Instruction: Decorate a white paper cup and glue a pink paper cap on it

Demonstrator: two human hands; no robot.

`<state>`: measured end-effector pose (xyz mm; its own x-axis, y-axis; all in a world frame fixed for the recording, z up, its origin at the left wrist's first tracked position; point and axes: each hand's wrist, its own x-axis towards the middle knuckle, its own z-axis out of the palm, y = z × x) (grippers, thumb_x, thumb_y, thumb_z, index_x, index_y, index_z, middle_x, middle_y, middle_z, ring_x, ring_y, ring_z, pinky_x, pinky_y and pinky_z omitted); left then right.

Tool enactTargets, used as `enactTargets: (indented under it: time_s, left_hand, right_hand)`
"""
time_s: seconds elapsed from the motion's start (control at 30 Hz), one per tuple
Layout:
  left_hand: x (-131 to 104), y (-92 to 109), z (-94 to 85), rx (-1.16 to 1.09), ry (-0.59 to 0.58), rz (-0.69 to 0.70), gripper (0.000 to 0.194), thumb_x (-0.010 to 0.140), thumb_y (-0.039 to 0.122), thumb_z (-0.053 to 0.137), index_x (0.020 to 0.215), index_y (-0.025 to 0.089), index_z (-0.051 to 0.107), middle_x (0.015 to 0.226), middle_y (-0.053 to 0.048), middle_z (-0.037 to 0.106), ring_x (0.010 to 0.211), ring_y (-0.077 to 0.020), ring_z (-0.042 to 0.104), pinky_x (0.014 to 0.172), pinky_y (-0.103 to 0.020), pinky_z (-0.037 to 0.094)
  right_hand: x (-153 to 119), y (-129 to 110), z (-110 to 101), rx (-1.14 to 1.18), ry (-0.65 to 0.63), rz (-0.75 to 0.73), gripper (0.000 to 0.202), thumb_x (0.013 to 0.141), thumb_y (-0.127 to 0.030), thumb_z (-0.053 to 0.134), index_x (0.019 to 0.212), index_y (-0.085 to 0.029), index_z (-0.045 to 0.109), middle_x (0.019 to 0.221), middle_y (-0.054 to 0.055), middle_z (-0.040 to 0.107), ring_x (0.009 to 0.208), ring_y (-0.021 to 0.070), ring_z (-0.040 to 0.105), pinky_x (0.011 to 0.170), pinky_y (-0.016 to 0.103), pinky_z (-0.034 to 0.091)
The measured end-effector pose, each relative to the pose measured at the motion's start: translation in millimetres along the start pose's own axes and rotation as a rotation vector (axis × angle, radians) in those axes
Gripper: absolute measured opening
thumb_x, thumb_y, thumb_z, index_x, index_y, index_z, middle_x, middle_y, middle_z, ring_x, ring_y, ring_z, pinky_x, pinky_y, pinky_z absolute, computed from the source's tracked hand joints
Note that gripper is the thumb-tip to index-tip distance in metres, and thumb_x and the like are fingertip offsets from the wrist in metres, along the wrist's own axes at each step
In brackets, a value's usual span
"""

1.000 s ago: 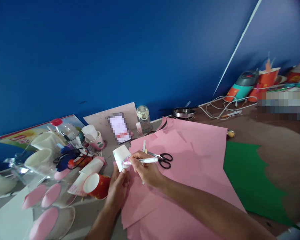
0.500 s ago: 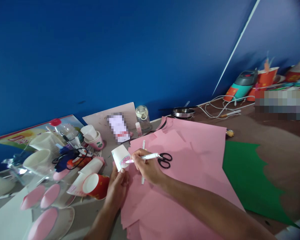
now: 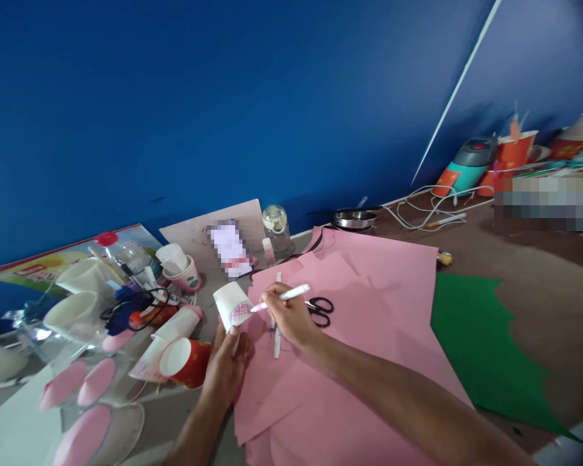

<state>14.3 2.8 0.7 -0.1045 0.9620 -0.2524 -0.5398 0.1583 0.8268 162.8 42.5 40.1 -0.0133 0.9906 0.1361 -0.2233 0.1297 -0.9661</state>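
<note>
A white paper cup (image 3: 229, 301) with a pink crosshatched patch on its side is held by my left hand (image 3: 227, 360), fingers closed at its lower end. My right hand (image 3: 287, 316) grips a white marker (image 3: 295, 292) with a pink tip, which points at the right edge of the patch. Both hands are over or beside layered pink paper sheets (image 3: 369, 336). Black-handled scissors (image 3: 321, 312) lie on the sheets just right of my right hand. A white strip (image 3: 277, 343) lies partly hidden under that hand.
A red cup (image 3: 189, 362), pink-and-clear pieces (image 3: 83, 433) and stacked white cups (image 3: 72, 312) crowd the left. Behind are a phone (image 3: 230, 248) and a glass jar (image 3: 276, 228). Green paper (image 3: 486, 349) and white cables (image 3: 437, 207) lie right.
The marker tip has moved off the patch to its right edge, and the marker is tilted more steeply. The cup has turned slightly, so more of the pink crosshatching shows.
</note>
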Motion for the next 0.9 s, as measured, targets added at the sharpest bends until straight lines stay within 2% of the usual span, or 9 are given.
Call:
enactTargets:
  time_s: [0.23, 0.47, 0.7, 0.9]
  left_hand:
    - [-1.5, 1.9, 2.0, -0.019, 0.067, -0.029, 0.040, 0.061, 0.037, 0.090, 0.084, 0.023, 0.059, 0.061, 0.010, 0.047, 0.050, -0.0063, 0.045, 0.052, -0.020, 0.041]
    - [-3.2, 3.3, 5.9, 0.041, -0.069, 0.031, 0.033, 0.071, 0.041, 0.083, 0.081, 0.021, 0.058, 0.055, 0.011, 0.036, 0.045, -0.0054, 0.031, 0.047, -0.021, 0.033]
    - [-6.8, 3.4, 8.7, 0.124, -0.063, 0.050, 0.038, 0.070, 0.046, 0.083, 0.083, 0.020, 0.058, 0.052, 0.011, 0.036, 0.046, -0.0054, 0.028, 0.048, -0.020, 0.029]
    - [-6.0, 1.4, 9.4, 0.163, -0.035, 0.059, 0.042, 0.067, 0.048, 0.084, 0.088, 0.021, 0.059, 0.055, 0.010, 0.039, 0.046, -0.0055, 0.031, 0.046, -0.019, 0.027]
  right_hand:
    - [1.8, -0.1, -0.5, 0.001, 0.009, 0.003, 0.029, 0.083, -0.034, 0.054, 0.058, -0.021, 0.047, 0.048, -0.008, 0.038, 0.047, 0.0097, 0.035, 0.049, 0.024, 0.028]
    - [0.5, -9.3, -1.2, 0.143, -0.002, 0.064, 0.030, 0.083, -0.043, 0.056, 0.064, -0.020, 0.050, 0.042, -0.009, 0.037, 0.041, 0.0076, 0.030, 0.044, 0.023, 0.025]
    - [-14.9, -15.1, 5.9, 0.009, -0.164, -0.002, 0.025, 0.088, -0.038, 0.053, 0.071, -0.020, 0.054, 0.052, -0.006, 0.046, 0.046, 0.0084, 0.037, 0.047, 0.022, 0.030]
    - [-19.9, -14.6, 8.1, -0.100, -0.160, -0.093, 0.021, 0.090, -0.030, 0.050, 0.074, -0.020, 0.058, 0.056, -0.006, 0.048, 0.049, 0.0097, 0.044, 0.051, 0.022, 0.036]
